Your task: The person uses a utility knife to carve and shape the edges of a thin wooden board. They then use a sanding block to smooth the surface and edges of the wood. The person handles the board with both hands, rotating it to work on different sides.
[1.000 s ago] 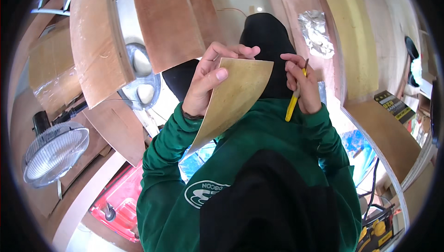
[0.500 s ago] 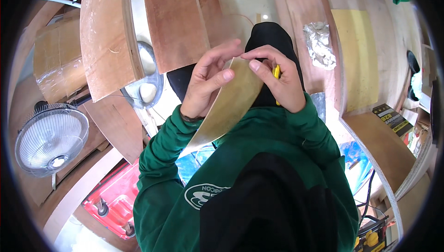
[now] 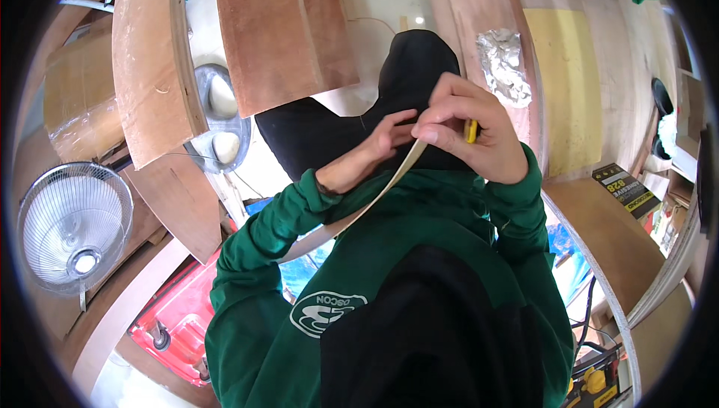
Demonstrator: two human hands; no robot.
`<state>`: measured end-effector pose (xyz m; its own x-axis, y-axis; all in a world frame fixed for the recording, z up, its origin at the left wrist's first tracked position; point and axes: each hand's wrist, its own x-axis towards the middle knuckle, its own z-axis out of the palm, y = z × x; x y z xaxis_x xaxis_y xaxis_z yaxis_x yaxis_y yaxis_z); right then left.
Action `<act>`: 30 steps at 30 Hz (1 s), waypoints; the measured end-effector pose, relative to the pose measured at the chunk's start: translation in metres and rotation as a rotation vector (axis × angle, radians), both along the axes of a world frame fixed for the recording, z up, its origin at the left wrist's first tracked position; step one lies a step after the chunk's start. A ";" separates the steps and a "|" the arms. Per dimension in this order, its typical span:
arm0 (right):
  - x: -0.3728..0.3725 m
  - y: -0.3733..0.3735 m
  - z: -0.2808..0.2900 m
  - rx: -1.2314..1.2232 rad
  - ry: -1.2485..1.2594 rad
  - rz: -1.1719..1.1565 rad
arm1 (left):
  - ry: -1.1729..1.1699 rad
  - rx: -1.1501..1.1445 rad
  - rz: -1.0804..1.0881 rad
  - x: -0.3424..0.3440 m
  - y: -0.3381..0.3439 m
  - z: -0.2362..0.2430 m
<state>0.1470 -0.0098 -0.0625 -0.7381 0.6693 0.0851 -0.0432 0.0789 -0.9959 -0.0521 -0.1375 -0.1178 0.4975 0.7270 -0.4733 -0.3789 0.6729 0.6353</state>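
A thin, flexible tan sheet, seen nearly edge-on, curves from my right fingertips down past my left forearm, in front of my chest. My right hand pinches its upper end between thumb and forefinger. Tucked in that same palm is a slim yellow tool, mostly hidden by the fingers; it looks like a utility knife. My left hand lies just left of the sheet, fingers stretched toward the pinched end. Whether its palm touches the sheet cannot be made out.
Crumpled foil and a yellow sheet lie on the wooden surface to the right. Brown boards stand ahead and left, beside a grey tray with white lumps. A fan is far left; a black box is right.
The sheet has turned from showing its broad face to nearly edge-on. My left hand has come off its upper edge, lower and rightward, fingers straightened. My right hand still pinches the end.
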 end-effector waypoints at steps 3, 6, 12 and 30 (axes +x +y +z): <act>0.014 -0.007 0.012 -0.041 -0.079 -0.018 | 0.226 -0.253 -0.114 -0.013 -0.009 -0.024; 0.021 -0.015 0.024 0.007 -0.125 -0.059 | 0.053 -0.342 -0.268 -0.020 -0.030 -0.030; 0.018 -0.019 0.052 0.198 -0.147 -0.080 | 0.111 -0.233 -0.153 -0.019 -0.043 -0.024; -0.007 -0.028 0.038 -0.238 0.153 -0.873 | 0.642 0.058 0.504 -0.100 0.009 0.042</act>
